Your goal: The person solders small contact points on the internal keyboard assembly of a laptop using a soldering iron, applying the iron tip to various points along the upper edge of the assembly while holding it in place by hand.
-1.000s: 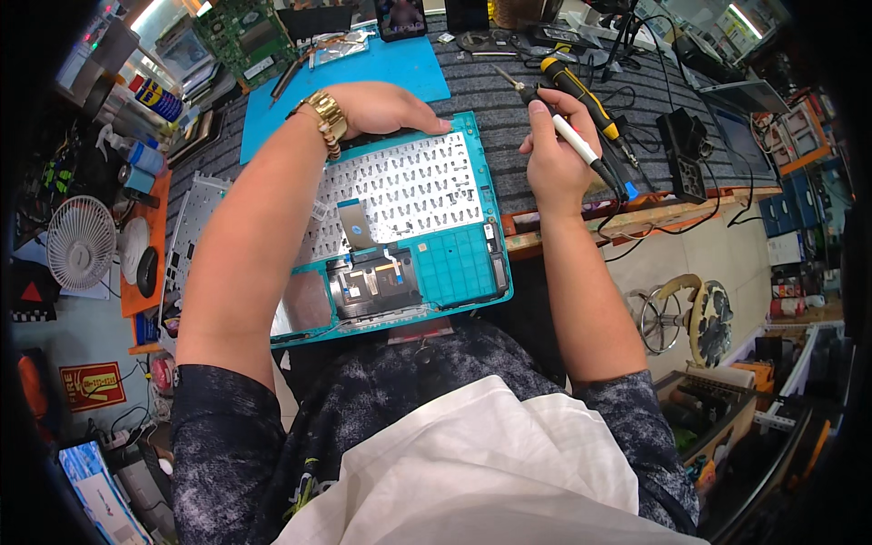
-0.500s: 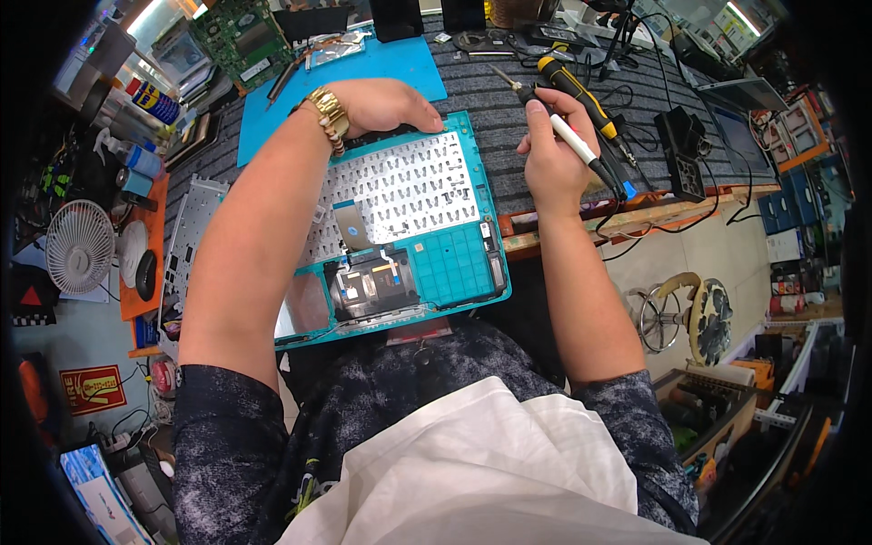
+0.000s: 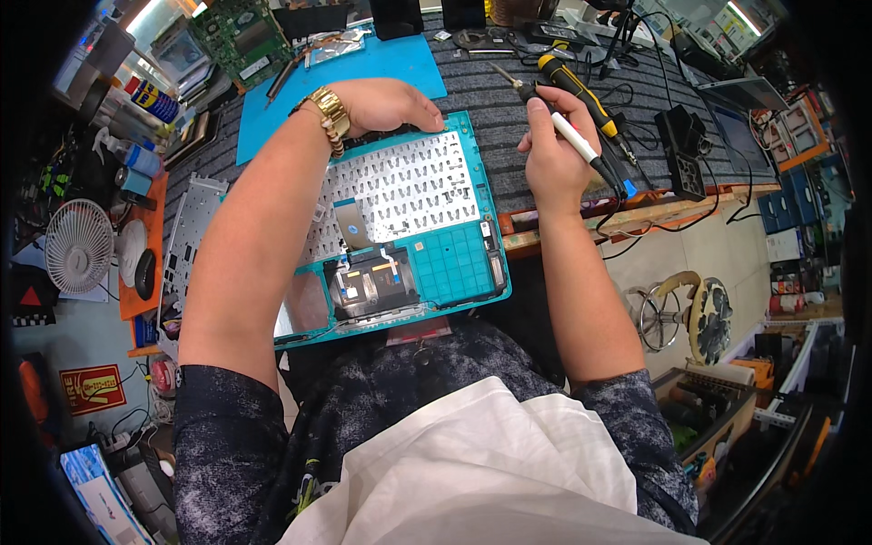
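Observation:
A teal laptop top case (image 3: 451, 263) lies inner side up at the bench's near edge, its silver keyboard backplate (image 3: 409, 186) showing. A ribbon cable (image 3: 352, 224) stands up from the plate, above the dark touchpad assembly (image 3: 372, 283). My left hand (image 3: 386, 105), a gold watch on its wrist, is closed over the case's far edge with the thumb near the far right corner; its other fingers are mostly hidden. Right of the case, my right hand (image 3: 556, 163) grips a soldering iron (image 3: 570, 136) with a white handle. Its tip points up and left, apart from the case.
A yellow-and-black tool (image 3: 577, 95) with a metal tip lies beyond my right hand. Behind my left hand is a blue mat (image 3: 400, 68). A green circuit board (image 3: 245, 45) stands far left, a white fan (image 3: 80, 245) farther left. Cables and a black bracket (image 3: 678, 154) lie right.

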Tool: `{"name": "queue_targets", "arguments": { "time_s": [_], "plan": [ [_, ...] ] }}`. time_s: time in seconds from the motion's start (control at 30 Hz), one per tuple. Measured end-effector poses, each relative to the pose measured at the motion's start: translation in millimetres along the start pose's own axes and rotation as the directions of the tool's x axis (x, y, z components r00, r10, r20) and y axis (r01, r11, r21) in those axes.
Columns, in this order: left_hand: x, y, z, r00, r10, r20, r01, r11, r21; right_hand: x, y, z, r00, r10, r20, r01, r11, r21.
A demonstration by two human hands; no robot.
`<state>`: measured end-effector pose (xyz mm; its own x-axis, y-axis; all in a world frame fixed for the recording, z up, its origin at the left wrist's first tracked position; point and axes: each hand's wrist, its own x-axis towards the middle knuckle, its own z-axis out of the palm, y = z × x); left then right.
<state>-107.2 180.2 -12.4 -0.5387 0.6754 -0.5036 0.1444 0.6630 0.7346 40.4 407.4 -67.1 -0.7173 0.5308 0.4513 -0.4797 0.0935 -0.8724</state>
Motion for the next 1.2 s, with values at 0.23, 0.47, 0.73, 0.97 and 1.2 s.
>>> {"name": "queue_targets", "arguments": {
  "time_s": [0.23,0.47,0.73,0.97,1.2],
  "plan": [
    [6.0,-6.2,0.8,0.999,0.012,-0.03,-0.012,1.0,-0.022,1.4,2.0,1.2,1.0,-0.006,-0.003,0.006,1.0,-0.01],
    [-13.5,8.1,7.8,0.992,0.037,-0.124,-0.025,0.995,0.093,2.0,11.6,-1.9,1.0,-0.002,0.01,0.002,1.0,-0.022],
    [-18.5,-1.8,9.4,0.972,0.049,-0.23,0.007,0.972,0.235,-6.5,1.1,2.1,0.95,-0.232,0.211,0.274,0.941,-0.198],
    [-29.6,-6.6,29.7,0.888,0.231,-0.398,-0.082,0.93,0.357,-14.7,-6.7,-0.3,0.936,-0.231,0.266,0.298,0.922,-0.248],
    [-29.5,-14.8,42.6,0.845,0.252,-0.471,-0.077,0.931,0.358,-3.3,-10.4,-58.3,0.899,-0.372,0.233,0.434,0.674,-0.598]
  ]
}}
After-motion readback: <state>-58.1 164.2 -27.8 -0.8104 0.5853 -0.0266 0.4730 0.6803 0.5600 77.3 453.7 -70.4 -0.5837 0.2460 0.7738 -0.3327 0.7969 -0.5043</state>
